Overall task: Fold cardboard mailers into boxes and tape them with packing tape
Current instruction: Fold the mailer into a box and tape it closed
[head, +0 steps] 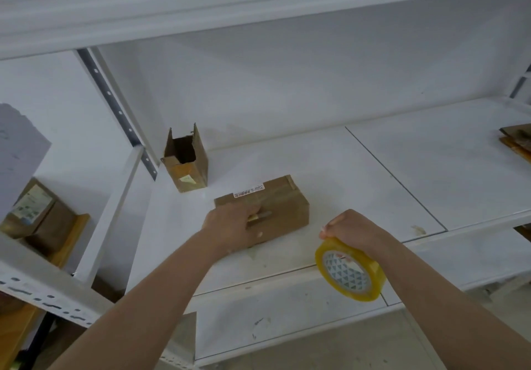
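Observation:
A closed brown cardboard box (283,206) with a white barcode label lies on the white shelf (359,185). My left hand (230,229) rests on the box's near left end, fingers curled over its top. My right hand (349,230) grips a roll of yellowish clear packing tape (350,270) by its rim, just right of the box and above the shelf's front edge. Behind the box, a second small cardboard box (186,165) stands upright with its top flaps open.
A perforated metal upright (115,108) divides this shelf from the left bay, where taped cardboard boxes (37,220) sit. Flat brown cardboard pieces (517,142) lie at the shelf's far right edge. A lower shelf (287,321) shows below the front edge.

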{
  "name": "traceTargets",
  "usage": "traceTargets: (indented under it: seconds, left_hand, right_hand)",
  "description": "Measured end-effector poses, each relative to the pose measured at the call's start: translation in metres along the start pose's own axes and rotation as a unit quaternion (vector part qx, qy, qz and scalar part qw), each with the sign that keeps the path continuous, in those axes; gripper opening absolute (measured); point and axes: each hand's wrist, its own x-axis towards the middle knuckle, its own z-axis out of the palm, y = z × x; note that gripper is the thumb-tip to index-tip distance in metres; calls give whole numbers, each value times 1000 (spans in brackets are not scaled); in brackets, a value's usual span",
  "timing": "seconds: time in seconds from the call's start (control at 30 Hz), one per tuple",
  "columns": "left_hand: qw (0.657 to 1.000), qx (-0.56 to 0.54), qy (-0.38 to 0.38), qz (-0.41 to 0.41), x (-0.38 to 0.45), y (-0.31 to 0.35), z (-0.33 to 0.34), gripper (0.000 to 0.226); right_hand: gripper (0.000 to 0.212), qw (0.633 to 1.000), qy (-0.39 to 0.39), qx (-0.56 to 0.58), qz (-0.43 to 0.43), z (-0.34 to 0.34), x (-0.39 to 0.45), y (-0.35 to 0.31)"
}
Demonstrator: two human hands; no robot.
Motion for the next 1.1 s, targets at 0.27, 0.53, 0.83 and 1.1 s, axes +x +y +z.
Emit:
traceTargets:
  seconds: [0.27,0.53,0.83,1.1]
  left_hand:
    - [975,-130,156,-95,40,69,1,41]
    - [986,-5,44,-158,81,106,21,68]
    - [999,3,36,-6,34,76,36,59]
    - [989,-67,-31,128,-1,5,21,71]
  right_hand:
    - [28,1000,4,25,-4,-17,-4,11]
    - [23,999,19,44,-7,-33,-5,21]
    - [15,999,5,41,-29,-37,5,-2]
    - [15,995,-72,-6,-64,-35,4,-32]
